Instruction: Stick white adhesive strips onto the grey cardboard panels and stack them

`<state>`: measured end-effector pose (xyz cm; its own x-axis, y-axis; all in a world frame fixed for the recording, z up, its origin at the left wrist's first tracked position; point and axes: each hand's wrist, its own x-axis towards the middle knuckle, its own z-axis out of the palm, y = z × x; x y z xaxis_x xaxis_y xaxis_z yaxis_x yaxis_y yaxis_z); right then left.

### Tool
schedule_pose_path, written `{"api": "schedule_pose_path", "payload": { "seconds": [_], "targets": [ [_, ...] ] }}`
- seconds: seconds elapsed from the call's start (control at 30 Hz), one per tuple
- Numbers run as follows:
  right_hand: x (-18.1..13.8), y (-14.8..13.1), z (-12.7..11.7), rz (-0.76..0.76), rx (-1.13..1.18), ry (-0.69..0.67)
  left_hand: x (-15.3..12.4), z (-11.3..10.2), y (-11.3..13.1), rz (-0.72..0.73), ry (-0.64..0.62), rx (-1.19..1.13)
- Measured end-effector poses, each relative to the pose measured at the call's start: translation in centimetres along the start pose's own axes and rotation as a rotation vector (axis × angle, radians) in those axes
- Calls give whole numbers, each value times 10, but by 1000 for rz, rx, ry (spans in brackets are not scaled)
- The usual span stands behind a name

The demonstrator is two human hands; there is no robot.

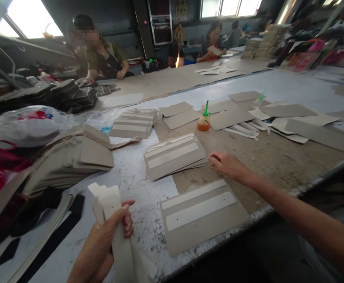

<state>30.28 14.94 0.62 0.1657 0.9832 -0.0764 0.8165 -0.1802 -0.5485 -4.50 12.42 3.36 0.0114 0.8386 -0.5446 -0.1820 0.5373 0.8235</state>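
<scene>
My left hand (107,239) is wrapped round a bundle of cream strips (113,202), which stand up out of the fist and hang down below it. In front of me lies a grey-beige panel (201,239) with two pale strips on it, one marked by small dark dots. Beyond it is a small stack of similar panels (172,157), slightly fanned at the lower right. My right hand (226,165) is beside the right corner of that stack, fingers curled together in a pinch. Whatever the fingertips hold, if anything, is hidden.
A squeeze bottle (204,121) with amber liquid and a green nozzle stands behind the stack. Loose panels (237,116) and strips lie around it. At left are a large panel pile (71,157) and plastic bags (33,124). Two people (104,59) sit across the table.
</scene>
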Motion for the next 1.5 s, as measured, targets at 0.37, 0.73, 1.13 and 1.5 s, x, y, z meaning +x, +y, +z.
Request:
{"api": "schedule_pose_path", "payload": {
  "seconds": [0.37, 0.73, 1.13, 1.5],
  "targets": [
    [-37, -47, 52, -346, 35, -271, -50, -41, -54, 58, 136, -231],
    [-32, -187, 127, -743, -118, -393, -51, -108, -73, 251, 329, -244],
    [-92, -283, 185, -807, 147, -847, -60, -122, -67, 285, 290, -577],
    [-60, -409, 248, -1163, -441, -250, -42, -198, -74, 338, 720, -271]
  ]
}}
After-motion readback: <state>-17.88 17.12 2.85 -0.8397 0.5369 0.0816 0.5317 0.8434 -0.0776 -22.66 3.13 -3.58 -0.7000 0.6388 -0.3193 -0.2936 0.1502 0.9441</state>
